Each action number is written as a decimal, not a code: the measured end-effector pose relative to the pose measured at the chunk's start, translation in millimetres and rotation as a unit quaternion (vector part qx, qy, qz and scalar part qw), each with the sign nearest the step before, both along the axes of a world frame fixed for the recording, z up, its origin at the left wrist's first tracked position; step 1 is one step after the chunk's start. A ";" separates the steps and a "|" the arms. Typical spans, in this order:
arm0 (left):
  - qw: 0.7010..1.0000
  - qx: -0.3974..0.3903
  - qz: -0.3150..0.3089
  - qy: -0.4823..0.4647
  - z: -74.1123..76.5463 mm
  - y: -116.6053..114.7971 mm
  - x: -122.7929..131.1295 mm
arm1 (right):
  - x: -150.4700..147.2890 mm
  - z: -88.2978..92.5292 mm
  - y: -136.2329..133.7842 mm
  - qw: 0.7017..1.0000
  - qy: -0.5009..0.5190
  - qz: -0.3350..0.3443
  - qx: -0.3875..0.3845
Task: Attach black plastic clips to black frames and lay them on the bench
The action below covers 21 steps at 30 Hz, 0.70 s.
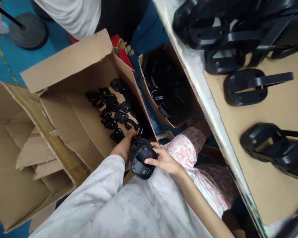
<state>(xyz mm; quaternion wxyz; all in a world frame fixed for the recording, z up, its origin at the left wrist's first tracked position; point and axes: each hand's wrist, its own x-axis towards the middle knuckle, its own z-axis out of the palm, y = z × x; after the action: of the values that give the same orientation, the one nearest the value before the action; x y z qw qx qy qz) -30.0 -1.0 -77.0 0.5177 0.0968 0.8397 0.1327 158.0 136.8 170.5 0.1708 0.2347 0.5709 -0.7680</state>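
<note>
While the half-closed right hand (pixel 166 160) grips the black oval plastic part (pixel 139 165), thumb across its face, at the near right corner of the open brown cardboard box (pixel 68 115), the left hand (pixel 123 147) curls beside it, hold indeterminable, with bare cardboard toward the box's left edge.

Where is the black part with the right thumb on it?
In the head view, the black part is just below centre, in the right hand with the left hand beside it, by the middle carton's near end.

Smudged pale top (pixel 114 208), pink-floral bottoms (pixel 188 142)
</note>
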 end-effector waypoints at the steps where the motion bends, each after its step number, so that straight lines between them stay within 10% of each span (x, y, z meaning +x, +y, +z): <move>1: 1.000 -0.028 -0.002 -0.004 0.5 -5.9 1.5 | 0.0 -0.3 0.5 1.000 0.004 0.001 0.003; 11: 0.992 -0.118 0.030 -0.046 54.6 -73.6 -3.1 | 0.9 -6.8 3.8 0.999 0.026 0.021 0.010; 21: 0.984 0.073 0.083 0.141 202.5 -78.9 -55.0 | 5.9 16.1 2.5 0.998 0.051 0.011 -0.022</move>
<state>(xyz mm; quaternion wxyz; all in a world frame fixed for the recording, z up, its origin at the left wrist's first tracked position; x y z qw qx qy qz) -85.1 -79.8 125.6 0.3727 0.0824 0.8975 0.2209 164.0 139.4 186.6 0.1552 0.1852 0.5648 -0.7891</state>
